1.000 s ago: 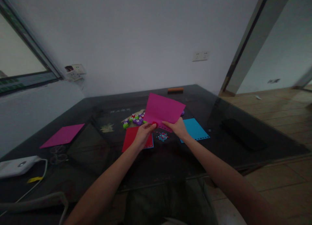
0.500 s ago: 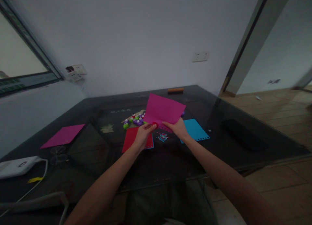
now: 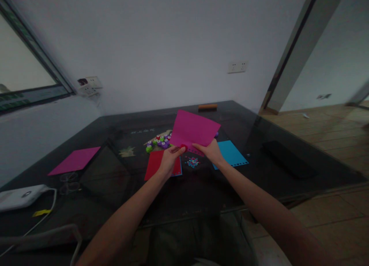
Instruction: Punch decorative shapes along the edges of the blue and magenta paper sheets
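A magenta paper sheet (image 3: 196, 128), tilted up over the table, has a row of small holes along its near edge. My right hand (image 3: 211, 150) is closed on that edge, with the thumb on top. My left hand (image 3: 170, 158) pinches a small red hole punch (image 3: 183, 147) at the sheet's near left corner; fingers partly hide it. Below the sheet lies a pile of tiny red, blue and white paper bits (image 3: 192, 162). Under my left hand is a red sheet (image 3: 154, 164) with blue showing at its edge. A blue sheet (image 3: 231, 152) with edge holes lies right of my right hand.
Several green, purple and red big-eyed toy-like pieces (image 3: 161, 141) sit behind my left hand. Another magenta sheet (image 3: 75, 160), glasses (image 3: 69, 182) and a white power bank (image 3: 24, 197) with cable are left. A black case (image 3: 288, 159) lies right, a brown roll (image 3: 207, 107) at the back.
The magenta sheet has shifted very slightly to the right. Both hands keep nearly the same position and hold.
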`<action>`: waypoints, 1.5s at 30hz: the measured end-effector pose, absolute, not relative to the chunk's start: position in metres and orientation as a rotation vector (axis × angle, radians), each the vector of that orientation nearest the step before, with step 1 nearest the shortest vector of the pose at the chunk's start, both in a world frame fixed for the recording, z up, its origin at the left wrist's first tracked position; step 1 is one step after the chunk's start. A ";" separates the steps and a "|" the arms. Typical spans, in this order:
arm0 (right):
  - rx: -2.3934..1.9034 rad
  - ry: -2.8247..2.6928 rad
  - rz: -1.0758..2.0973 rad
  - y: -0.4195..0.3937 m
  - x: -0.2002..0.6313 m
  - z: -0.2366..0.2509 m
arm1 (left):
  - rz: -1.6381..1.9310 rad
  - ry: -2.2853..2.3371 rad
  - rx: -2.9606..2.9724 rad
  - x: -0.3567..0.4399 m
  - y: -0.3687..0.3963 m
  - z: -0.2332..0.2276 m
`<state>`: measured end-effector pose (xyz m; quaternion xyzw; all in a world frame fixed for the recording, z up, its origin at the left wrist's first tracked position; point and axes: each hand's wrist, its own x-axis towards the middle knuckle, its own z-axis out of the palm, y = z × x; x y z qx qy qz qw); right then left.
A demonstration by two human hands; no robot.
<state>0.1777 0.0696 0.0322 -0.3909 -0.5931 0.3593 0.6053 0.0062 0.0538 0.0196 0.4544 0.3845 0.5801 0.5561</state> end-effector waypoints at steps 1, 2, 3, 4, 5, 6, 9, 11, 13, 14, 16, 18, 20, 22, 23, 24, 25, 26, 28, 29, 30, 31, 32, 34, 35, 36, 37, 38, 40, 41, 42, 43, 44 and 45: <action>-0.908 -1.380 0.822 0.069 0.178 0.032 | 1.373 0.905 1.074 0.006 0.053 0.020; -0.914 -1.388 0.813 0.069 0.178 0.033 | 1.375 0.904 1.076 0.007 0.053 0.020; -0.922 -1.392 0.804 0.069 0.178 0.033 | 1.375 0.906 1.079 0.007 0.053 0.020; -0.929 -1.395 0.797 0.069 0.178 0.033 | 1.376 0.913 1.083 0.007 0.053 0.020; -0.935 -1.395 0.791 0.069 0.178 0.033 | 1.376 0.924 1.087 0.007 0.053 0.020; -0.940 -1.394 0.787 0.069 0.178 0.034 | 1.375 0.936 1.092 0.006 0.053 0.019; -0.955 -1.394 0.777 0.070 0.178 0.034 | 1.376 0.956 1.114 0.006 0.053 0.019; -0.960 -1.397 0.775 0.070 0.178 0.033 | 1.383 0.957 1.123 0.006 0.053 0.019; -0.958 -1.399 0.770 0.070 0.178 0.033 | 1.391 0.963 1.126 0.006 0.052 0.019; -0.955 -1.401 0.769 0.070 0.178 0.033 | 1.395 0.965 1.125 0.007 0.052 0.020; -0.949 -1.400 0.770 0.070 0.178 0.034 | 1.402 0.960 1.122 0.008 0.051 0.020; -0.946 -1.394 0.776 0.070 0.178 0.034 | 1.408 0.943 1.120 0.008 0.050 0.021; -0.943 -1.389 0.784 0.069 0.178 0.034 | 1.408 0.924 1.121 0.009 0.049 0.023; -0.940 -1.382 0.793 0.068 0.178 0.035 | 1.407 0.913 1.126 0.009 0.048 0.024; -0.938 -1.377 0.798 0.067 0.178 0.036 | 1.408 0.908 1.129 0.009 0.048 0.024; -0.933 -1.368 0.806 0.066 0.178 0.037 | 1.411 0.903 1.132 0.010 0.047 0.025; -0.929 -1.353 0.815 0.065 0.178 0.038 | 1.414 0.896 1.135 0.010 0.047 0.025; -0.924 -1.340 0.830 0.064 0.179 0.040 | 1.416 0.889 1.135 0.010 0.047 0.026; -0.918 -1.324 0.868 0.063 0.180 0.042 | 1.409 0.882 1.132 0.010 0.047 0.025; -0.916 -1.326 0.891 0.062 0.181 0.043 | 1.405 0.886 1.128 0.011 0.046 0.025; -0.916 -1.332 0.923 0.060 0.183 0.043 | 1.401 0.892 1.126 0.011 0.046 0.025; -0.914 -1.338 0.969 0.058 0.185 0.042 | 1.398 0.899 1.130 0.011 0.046 0.025; -0.910 -1.337 1.032 0.055 0.186 0.040 | 1.398 0.907 1.137 0.011 0.046 0.025; -0.877 -1.306 1.205 0.047 0.189 0.034 | 1.407 0.917 1.161 0.011 0.046 0.027; -0.838 -1.287 1.305 0.042 0.190 0.030 | 1.416 0.915 1.171 0.012 0.045 0.028; -0.780 -1.261 1.385 0.036 0.190 0.025 | 1.424 0.906 1.178 0.013 0.045 0.030; -0.730 -1.238 1.459 0.031 0.189 0.021 | 1.430 0.894 1.180 0.015 0.044 0.032; -0.684 -1.233 1.537 0.026 0.187 0.017 | 1.434 0.879 1.178 0.017 0.043 0.035; -0.592 -1.215 1.641 0.019 0.178 0.013 | 1.427 0.851 1.172 0.024 0.041 0.040; -0.580 -1.180 1.627 0.018 0.171 0.013 | 1.421 0.839 1.165 0.028 0.040 0.042; -0.577 -1.137 1.574 0.018 0.164 0.014 | 1.419 0.828 1.151 0.032 0.039 0.044; -0.568 -1.081 1.500 0.019 0.156 0.016 | 1.420 0.817 1.130 0.036 0.038 0.046; -0.553 -1.031 1.445 0.021 0.148 0.018 | 1.423 0.808 1.104 0.040 0.037 0.046; -0.537 -0.969 1.407 0.023 0.140 0.021 | 1.430 0.803 1.074 0.044 0.036 0.047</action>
